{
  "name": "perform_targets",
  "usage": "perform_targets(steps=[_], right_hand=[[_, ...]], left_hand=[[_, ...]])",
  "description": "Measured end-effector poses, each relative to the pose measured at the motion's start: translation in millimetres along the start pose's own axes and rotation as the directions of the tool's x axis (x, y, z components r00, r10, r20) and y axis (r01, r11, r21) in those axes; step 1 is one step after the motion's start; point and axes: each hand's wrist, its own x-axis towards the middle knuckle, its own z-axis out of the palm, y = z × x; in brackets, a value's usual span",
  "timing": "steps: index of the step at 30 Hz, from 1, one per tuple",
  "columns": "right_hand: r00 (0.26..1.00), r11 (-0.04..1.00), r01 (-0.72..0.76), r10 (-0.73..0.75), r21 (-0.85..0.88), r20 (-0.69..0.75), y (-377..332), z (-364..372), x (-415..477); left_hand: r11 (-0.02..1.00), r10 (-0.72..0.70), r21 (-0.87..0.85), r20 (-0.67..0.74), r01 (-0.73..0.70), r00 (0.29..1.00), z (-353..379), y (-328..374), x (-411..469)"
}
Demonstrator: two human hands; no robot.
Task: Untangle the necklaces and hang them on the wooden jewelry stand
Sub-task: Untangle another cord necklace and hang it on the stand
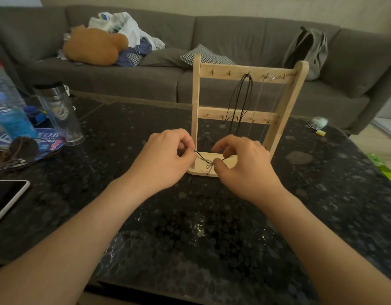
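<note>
I can read no text here. The blue disc [47,140] under the clear tumbler [58,113] has white and red print, and the blue bottle [13,121] left of the tumbler has a label, but both are too blurred.

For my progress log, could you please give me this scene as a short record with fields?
stand: wooden jewelry stand, upright on the dark table
hung: black cord necklace on a top-rail hook; thin chain on the hooks to its right
in work: tangled necklaces, held just above the stand's base
hands: left hand and right hand each pinch the tangle, one from each side
nearby: phone and clear tumbler, both at the left
</note>
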Motion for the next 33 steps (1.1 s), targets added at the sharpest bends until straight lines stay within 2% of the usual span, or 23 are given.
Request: perform_targets(steps=[4, 10, 13, 16, 22, 25, 30, 32, 33], right_hand=[[0.999, 0.999, -0.04, 0.04, -0.015, 0.032, -5.9, 3.6, -2.0], [0.997, 0.946, -0.074, 0.066, 0.316, 0.036, -6.5, 4.9, -1.9], [0.993, 0.902, -0.113, 0.094, 0.416, 0.065, -5.5, 4.9, -1.8], [0.989, 0.871, -0.145, 0.113, 0.47, 0.096, -5.4, 3.2, -1.3], [0.971, 0.863, -0.227, 0.167, 0.451, 0.17, -8.6, 0.9, 0.4], [0.942, 0.822, -0.317, 0.214, 0.474, 0.259, -10.2, 0.4, 1.4], [0.89, 0.724, -0.442, 0.28, 0.529, 0.36, -9.0, -0.2, 1.4], [0.877, 0.679, -0.473, 0.296, 0.562, 0.379, -9.1, -2.4, 1.2], [0.867, 0.649, -0.492, 0.307, 0.58, 0.392, -9.1, -2.9, 1.2]], left_hand=[[0.997, 0.066, -0.042, 0.037, -0.064, 0.997, 0.3, 0.3, -0.4], [0.991, 0.127, -0.033, 0.004, -0.127, 0.992, 0.4, 2.2, -1.6], [0.991, 0.123, -0.06, -0.018, -0.123, 0.992, -0.3, 4.6, -2.5], [0.988, 0.133, -0.072, -0.011, -0.133, 0.991, -0.6, 5.7, -3.7], [0.984, 0.156, -0.09, 0.008, -0.155, 0.988, -0.6, 6.1, -4.0], [0.977, 0.211, -0.046, 0.003, -0.21, 0.978, -1.0, 6.8, -5.4], [0.926, 0.356, 0.126, 0.019, -0.355, 0.934, -0.5, 3.8, -9.0], [0.911, 0.379, 0.182, -0.015, -0.37, 0.925, 0.9, 3.7, -8.7], [0.924, 0.36, 0.156, -0.046, -0.349, 0.932, 1.8, 4.0, -8.0]])
